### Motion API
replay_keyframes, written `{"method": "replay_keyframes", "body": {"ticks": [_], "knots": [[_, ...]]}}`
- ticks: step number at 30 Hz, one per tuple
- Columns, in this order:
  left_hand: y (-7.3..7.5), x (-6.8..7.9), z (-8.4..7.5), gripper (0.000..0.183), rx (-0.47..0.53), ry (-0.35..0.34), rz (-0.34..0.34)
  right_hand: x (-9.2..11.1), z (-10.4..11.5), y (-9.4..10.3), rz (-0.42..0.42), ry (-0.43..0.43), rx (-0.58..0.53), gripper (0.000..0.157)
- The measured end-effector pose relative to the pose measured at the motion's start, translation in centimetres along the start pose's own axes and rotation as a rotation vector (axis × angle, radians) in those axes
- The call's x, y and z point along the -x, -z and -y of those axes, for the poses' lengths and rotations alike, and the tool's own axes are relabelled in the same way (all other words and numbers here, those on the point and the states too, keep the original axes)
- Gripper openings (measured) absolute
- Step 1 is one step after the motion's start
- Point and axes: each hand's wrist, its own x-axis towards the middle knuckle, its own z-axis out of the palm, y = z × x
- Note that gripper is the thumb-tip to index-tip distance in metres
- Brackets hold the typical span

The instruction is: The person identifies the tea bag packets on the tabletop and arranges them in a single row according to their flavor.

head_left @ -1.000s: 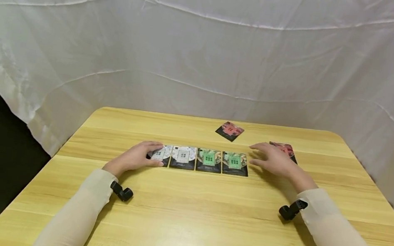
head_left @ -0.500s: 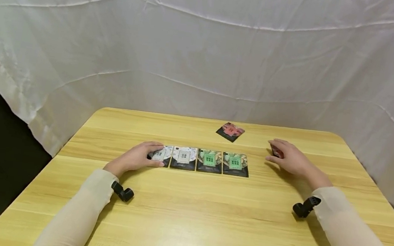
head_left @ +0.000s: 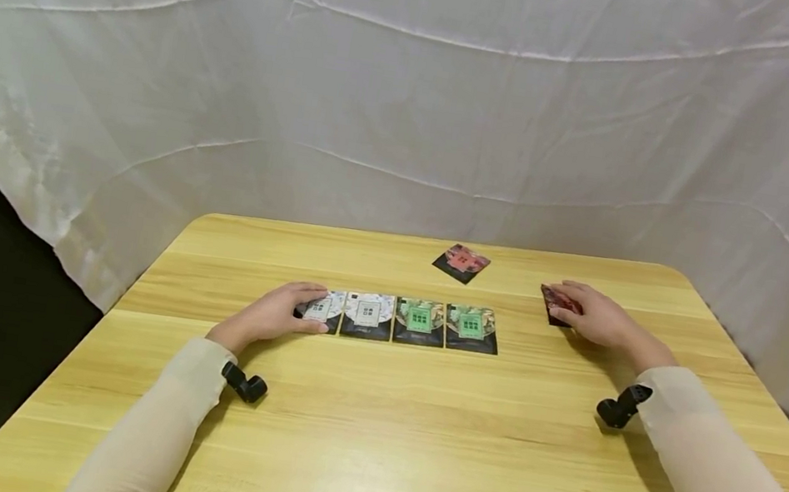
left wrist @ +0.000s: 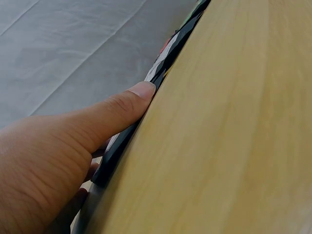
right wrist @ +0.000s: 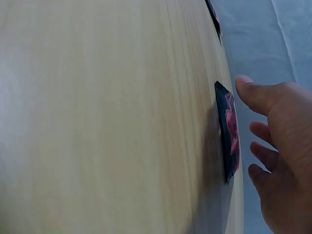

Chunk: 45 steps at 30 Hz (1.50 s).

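Two hands at six sachets, a row of four and two red ones apart

We see six flat square sachets lying printed side up on a wood-grain table [head_left: 370, 419]; whatever they contain is hidden inside their opaque wrappers. Four form a straight row, edges close together: from the left, the first white-and-black sachet [head_left: 320, 309], the second white-and-black sachet [head_left: 368, 315], the first green-and-black sachet [head_left: 419, 322] and the second green-and-black sachet [head_left: 471, 329].

Our left hand [head_left: 275, 312] rests at the row's left end, thumb along the near edge of the first white-and-black sachet and fingers over its far edge, spread apart across it.

Our right hand [head_left: 602, 317] is over the nearer red-and-black sachet [head_left: 555, 300], to the right of the row and partly covered by the hand. In the right wrist view, thumb and loosely bent fingers stand apart, with a gap between the thumb and the sachet; we cannot tell whether any fingertip touches it.

The farther red-and-black sachet [head_left: 461, 262] lies turned at an angle near the table's back edge, behind the green pair. Beyond hangs a pale, creased curtain [head_left: 415, 98].
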Motion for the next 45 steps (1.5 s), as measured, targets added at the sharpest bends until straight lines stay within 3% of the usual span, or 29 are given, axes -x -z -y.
{"method": "replay_keyframes", "body": {"ticks": [6,22,28,45], "knots": [[-0.1,0.1,0.0,0.086,-0.004,-0.001,0.001,0.1,-0.3,-0.1,0.023,0.015,0.031,0.05],[-0.6,0.2,0.3,0.085,0.013,0.018,0.009,0.3,-1.0,-0.5,0.036,0.02,0.0,0.057],[-0.5,0.1,0.2,0.086,0.01,0.014,0.01,0.1,-1.0,-0.5,0.045,0.037,-0.042,0.052],[-0.2,-0.2,0.2,0.084,0.004,0.018,-0.001,-0.5,-0.8,-0.1,0.011,-0.034,-0.095,0.055]]}}
